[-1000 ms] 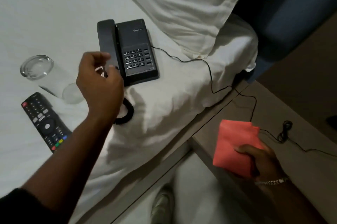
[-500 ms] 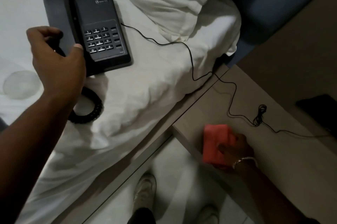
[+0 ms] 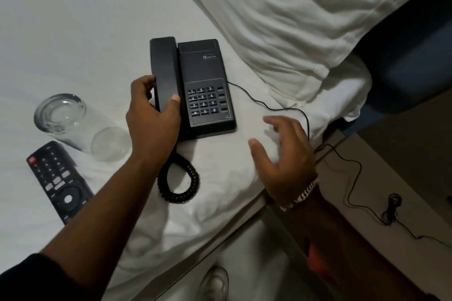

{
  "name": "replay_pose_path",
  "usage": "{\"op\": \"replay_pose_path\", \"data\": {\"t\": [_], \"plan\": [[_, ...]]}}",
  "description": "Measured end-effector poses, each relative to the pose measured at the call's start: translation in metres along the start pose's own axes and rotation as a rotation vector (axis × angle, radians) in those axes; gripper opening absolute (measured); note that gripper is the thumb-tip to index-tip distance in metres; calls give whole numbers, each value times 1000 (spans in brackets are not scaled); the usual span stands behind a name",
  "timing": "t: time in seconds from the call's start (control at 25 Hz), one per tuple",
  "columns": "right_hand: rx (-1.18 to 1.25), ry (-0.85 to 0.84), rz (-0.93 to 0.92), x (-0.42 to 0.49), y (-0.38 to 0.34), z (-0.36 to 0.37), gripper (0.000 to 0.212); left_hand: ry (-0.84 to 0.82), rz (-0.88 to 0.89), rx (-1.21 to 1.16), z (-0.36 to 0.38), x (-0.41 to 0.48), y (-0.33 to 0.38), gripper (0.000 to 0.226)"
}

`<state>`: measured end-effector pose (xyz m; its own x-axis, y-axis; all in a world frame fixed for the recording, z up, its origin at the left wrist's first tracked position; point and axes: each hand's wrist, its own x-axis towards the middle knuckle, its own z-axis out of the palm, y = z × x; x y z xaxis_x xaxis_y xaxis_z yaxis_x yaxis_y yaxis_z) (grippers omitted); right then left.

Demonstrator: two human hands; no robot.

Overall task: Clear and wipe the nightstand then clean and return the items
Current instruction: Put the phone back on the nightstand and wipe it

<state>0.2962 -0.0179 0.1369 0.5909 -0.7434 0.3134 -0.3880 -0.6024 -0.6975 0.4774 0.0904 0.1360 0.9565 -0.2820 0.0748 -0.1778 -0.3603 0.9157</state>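
**Left hand grips phone handset on the bed**

Head view: the left hand [image 3: 152,117] wraps the handset [image 3: 165,73] of the black telephone [image 3: 205,87], which sits on the white bed [image 3: 73,19]. The right hand [image 3: 283,154] hovers beside it, fingers spread, holding nothing. A glass [image 3: 80,127] lies tipped near the remote [image 3: 58,180]. The nightstand [image 3: 391,178] carries the phone cord [image 3: 354,178].

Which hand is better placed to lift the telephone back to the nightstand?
Left. The left hand already closes around the handset of the telephone. The right hand hovers open beside it, holding nothing.
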Motion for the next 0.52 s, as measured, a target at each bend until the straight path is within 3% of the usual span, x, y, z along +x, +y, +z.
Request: {"op": "replay_pose_path", "data": {"t": [0.12, 0.32, 0.52], "plan": [[27, -44, -74, 34, -27, 32, 30, -34, -97, -39, 0, 7, 0, 42], [31, -213, 139, 52, -38, 69, 45, -142, -137, -72, 0, 9, 5, 46], [107, -119, 271, 38, -42, 66, 49, -179, -126, -154, 0, -15, 18, 45]]}}
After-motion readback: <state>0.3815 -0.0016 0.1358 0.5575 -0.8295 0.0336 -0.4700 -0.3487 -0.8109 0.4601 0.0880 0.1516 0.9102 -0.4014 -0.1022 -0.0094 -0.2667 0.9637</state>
